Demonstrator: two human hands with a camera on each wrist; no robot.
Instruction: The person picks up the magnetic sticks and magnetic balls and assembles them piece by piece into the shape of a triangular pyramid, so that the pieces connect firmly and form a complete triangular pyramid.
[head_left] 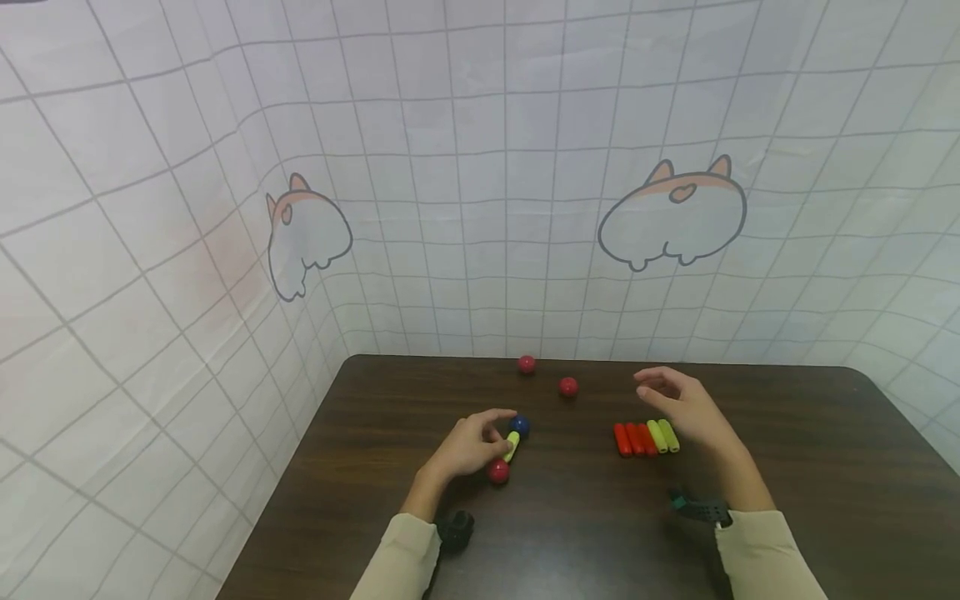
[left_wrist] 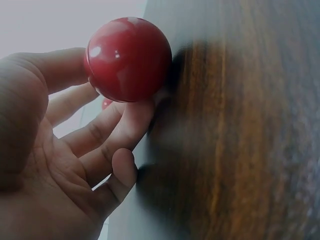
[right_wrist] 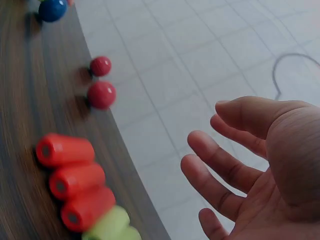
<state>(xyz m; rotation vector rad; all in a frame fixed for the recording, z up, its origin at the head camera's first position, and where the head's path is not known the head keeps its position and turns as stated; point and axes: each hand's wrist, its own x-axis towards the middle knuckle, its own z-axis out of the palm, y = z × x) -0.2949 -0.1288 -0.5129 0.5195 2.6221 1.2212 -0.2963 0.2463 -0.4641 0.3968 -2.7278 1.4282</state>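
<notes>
My left hand (head_left: pixel 468 443) is at a short yellow-green rod (head_left: pixel 511 447), its thumb on the rod and its index fingertip at a dark blue ball (head_left: pixel 520 426) at the far end. A shiny red ball (head_left: pixel 498 472) sits at the near end. In the left wrist view that red ball (left_wrist: pixel 129 60) hides the rod, with curved fingers showing behind it. Raised above the table, my right hand (head_left: pixel 686 406) has loosely bent fingers and holds nothing. Just below it in the head view lie three red rods (head_left: pixel 635 439) and two yellow-green rods (head_left: pixel 663 436), side by side.
Two more red balls, one at the table's back edge (head_left: pixel 527 364) and one slightly nearer (head_left: pixel 568 387), rest beyond the hands. The dark wood table (head_left: pixel 570 525) meets a white gridded curtain (head_left: pixel 480 208) behind and at the left. Each wrist wears a dark strap.
</notes>
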